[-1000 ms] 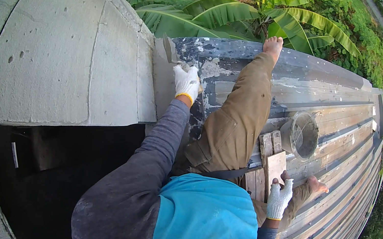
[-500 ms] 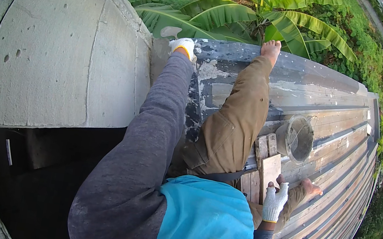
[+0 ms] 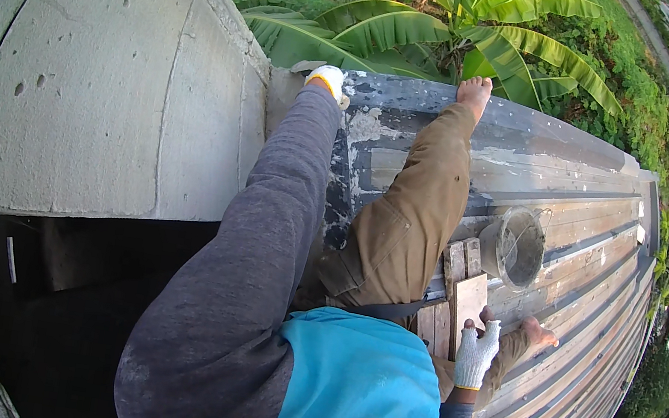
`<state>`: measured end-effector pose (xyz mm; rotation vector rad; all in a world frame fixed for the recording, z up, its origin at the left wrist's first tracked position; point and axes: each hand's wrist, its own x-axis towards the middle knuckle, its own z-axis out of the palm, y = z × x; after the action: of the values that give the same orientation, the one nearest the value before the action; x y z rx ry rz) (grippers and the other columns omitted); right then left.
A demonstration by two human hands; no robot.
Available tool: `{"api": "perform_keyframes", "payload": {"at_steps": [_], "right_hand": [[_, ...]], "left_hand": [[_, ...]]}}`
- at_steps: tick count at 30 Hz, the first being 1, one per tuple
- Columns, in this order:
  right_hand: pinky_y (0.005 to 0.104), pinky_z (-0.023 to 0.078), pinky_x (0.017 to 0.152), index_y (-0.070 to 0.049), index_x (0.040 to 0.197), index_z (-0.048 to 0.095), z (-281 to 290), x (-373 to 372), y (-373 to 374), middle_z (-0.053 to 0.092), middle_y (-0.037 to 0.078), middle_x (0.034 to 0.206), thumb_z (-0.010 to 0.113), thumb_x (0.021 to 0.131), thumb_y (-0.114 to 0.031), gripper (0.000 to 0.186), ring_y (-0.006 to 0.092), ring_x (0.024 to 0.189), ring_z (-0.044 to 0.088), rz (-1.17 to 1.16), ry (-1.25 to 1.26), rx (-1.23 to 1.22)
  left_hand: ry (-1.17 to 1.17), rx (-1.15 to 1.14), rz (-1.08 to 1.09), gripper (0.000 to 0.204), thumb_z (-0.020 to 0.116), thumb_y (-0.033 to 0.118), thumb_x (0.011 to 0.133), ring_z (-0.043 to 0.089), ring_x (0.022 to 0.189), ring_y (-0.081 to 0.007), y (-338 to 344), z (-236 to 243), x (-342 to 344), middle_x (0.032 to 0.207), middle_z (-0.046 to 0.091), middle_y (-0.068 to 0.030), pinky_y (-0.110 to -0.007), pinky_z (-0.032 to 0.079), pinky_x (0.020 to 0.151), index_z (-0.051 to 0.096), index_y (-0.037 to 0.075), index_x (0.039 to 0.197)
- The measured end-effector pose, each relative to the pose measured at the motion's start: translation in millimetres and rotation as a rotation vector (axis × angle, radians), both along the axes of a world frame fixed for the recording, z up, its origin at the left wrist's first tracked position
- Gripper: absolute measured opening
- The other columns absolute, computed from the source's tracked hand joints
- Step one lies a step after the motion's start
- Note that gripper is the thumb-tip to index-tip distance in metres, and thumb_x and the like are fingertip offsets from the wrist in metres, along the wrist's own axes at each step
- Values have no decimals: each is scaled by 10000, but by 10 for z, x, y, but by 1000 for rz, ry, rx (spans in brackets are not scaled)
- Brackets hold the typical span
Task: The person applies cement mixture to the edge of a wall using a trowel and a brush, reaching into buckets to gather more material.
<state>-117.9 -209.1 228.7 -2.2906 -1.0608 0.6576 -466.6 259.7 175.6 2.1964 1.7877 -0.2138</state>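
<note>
My left hand (image 3: 328,80), in a white knitted glove with a yellow cuff, reaches far forward to the corner where the concrete wall meets the roof edge. It is closed round what looks like a trowel, whose thin grey blade (image 3: 307,66) sticks out to its left; most of the handle is hidden. My right hand (image 3: 475,357), gloved with bare fingertips, is low at the right with thumb and finger apart. Nothing shows between them. It is next to a pale board (image 3: 472,295) lying on wooden planks (image 3: 435,328).
A grey mortar-stained bucket (image 3: 516,247) stands on the ribbed metal roof (image 3: 593,274). One bare foot (image 3: 474,93) rests at the roof's far edge, the other (image 3: 539,335) farther right. A concrete wall (image 3: 94,78) rises at left above a dark opening (image 3: 98,286). Banana leaves (image 3: 395,32) grow beyond.
The trowel blade showed its broad face before; now it appears thin, nearly edge-on, and lower beside my left hand. My right hand has hardly moved.
</note>
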Motion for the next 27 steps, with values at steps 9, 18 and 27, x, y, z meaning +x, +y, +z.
{"api": "perform_keyframes", "payload": {"at_steps": [9, 18, 27], "right_hand": [[365, 514, 738, -4, 1270, 554, -35, 18, -43, 627, 150, 1171, 649, 852, -79, 436, 228, 801, 636, 6, -21, 11], [373, 509, 745, -11, 1267, 560, -75, 83, -98, 630, 153, 1164, 645, 847, -82, 434, 231, 783, 630, -6, 9, 33], [367, 512, 750, -5, 1267, 559, -80, 29, -113, 631, 161, 1159, 648, 847, -85, 436, 239, 801, 645, 25, -26, 38]], "left_hand": [[91, 136, -56, 364, 749, 188, 727, 687, 928, -354, -398, -472, 387, 1012, 701, -218, -411, 540, 837, 683, 46, 1056], [-1709, -46, 1195, 249, 679, 267, 898, 594, 576, -236, -1140, -826, 657, 806, 580, -76, -404, 486, 471, 572, 104, 1052], [-1913, -238, 1182, 275, 596, 370, 941, 616, 683, -266, -954, -981, 243, 953, 632, -114, -424, 542, 585, 569, 159, 1115]]}}
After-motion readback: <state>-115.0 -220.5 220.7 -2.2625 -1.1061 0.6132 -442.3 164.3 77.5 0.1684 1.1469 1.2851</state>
